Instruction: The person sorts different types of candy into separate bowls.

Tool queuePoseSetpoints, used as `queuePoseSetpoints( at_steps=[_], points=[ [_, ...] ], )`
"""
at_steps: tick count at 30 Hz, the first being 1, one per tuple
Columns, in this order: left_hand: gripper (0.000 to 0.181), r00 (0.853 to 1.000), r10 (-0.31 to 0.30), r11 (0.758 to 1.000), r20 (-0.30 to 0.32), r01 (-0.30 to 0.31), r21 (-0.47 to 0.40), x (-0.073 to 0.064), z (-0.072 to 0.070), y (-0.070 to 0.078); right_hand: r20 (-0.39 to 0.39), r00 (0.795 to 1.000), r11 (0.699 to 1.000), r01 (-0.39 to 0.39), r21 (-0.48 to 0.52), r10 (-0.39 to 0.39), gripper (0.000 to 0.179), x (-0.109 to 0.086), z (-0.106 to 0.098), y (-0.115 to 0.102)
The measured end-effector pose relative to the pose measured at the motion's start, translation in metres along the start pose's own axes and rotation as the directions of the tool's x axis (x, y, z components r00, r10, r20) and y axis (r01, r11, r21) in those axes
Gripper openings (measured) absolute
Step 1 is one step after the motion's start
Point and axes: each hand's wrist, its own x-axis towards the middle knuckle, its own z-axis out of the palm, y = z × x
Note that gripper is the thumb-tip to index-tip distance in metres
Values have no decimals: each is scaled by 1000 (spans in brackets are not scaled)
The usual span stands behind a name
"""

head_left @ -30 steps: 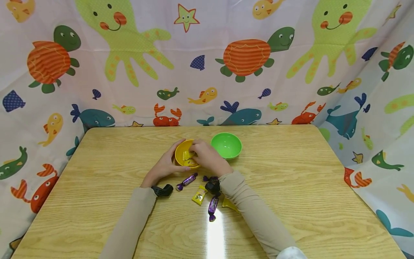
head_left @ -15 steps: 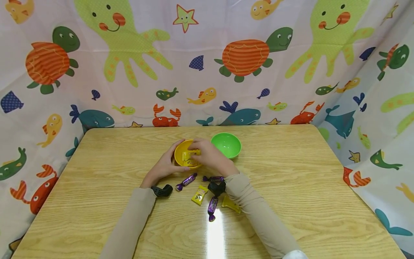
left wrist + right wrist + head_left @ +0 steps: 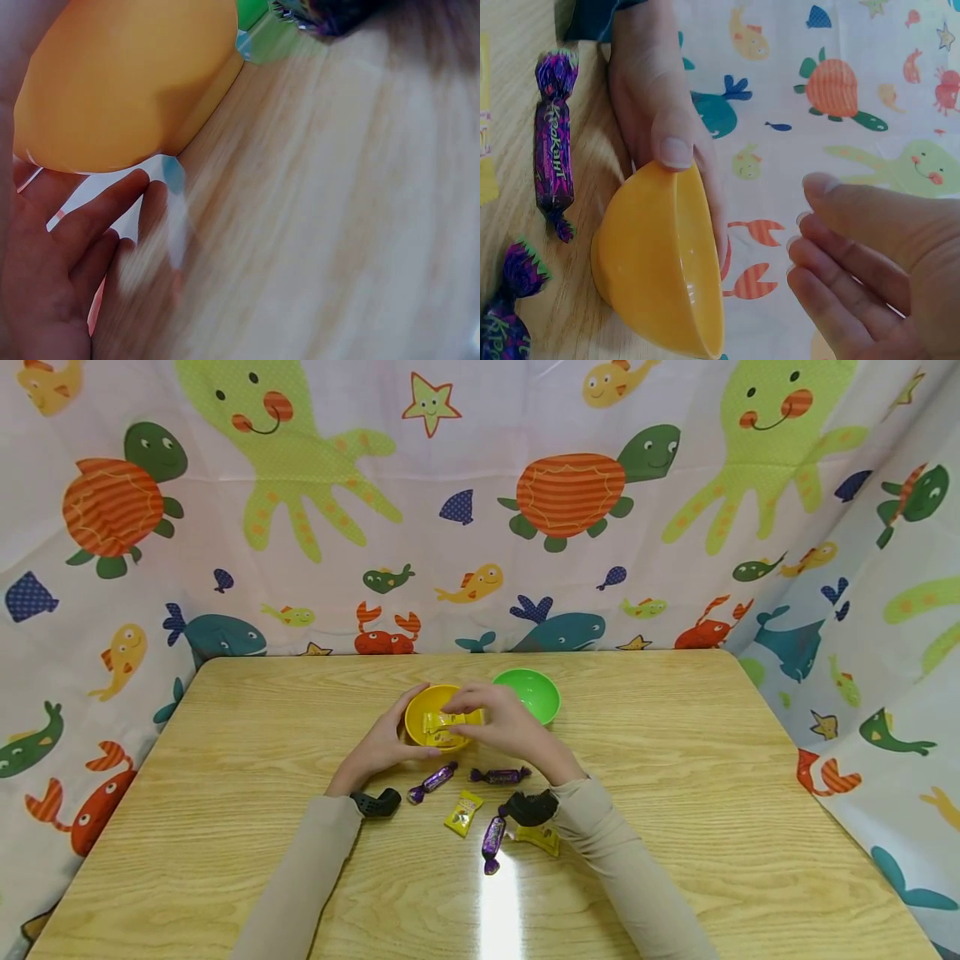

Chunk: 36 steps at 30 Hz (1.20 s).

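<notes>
Head view: yellow bowl [image 3: 423, 705] at mid-frame, upright, round mouth facing up, yellow-wrapped sweets [image 3: 442, 737] inside, left hand [image 3: 385, 743] curved round its left side, right hand [image 3: 508, 724] over the right rim; below, three purple sweets [image 3: 500, 776], long axes running crosswise, slanting up to the right, and nearly vertical. Left wrist view: I see the bowl's outer wall filling the upper left, left fingers loosely bent against or beside it. Right wrist view: bowl low centre, mouth turned frame-right, left thumb on its rim; right hand lower right, fingers loosely bent, no grip on anything I can see.
</notes>
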Motion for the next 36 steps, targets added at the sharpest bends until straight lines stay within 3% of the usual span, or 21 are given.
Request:
queuePoseSetpoints(
  at_steps=[8,14,24,31,36],
  points=[
    [107,1000,1,1000,1,-1,-3,0,0,2,26,998,994,59,92,-61,26,-18,-2,-2],
    [107,1000,-11,1000,-8,11,0,0,0,3,130,985,981,90,173,-113,29,-32,5,7],
    [108,1000,-9,1000,-11,9,1,-1,1,4,380,924,964,-58,261,-48,38,-51,19,20],
    [107,1000,-28,1000,-11,28,3,-1,1,3,463,886,957,-119,263,-17,36,-56,29,27],
    [106,1000,-28,1000,-14,28,5,0,1,2,483,875,949,-151,278,-2,35,-57,34,28]
  ],
)
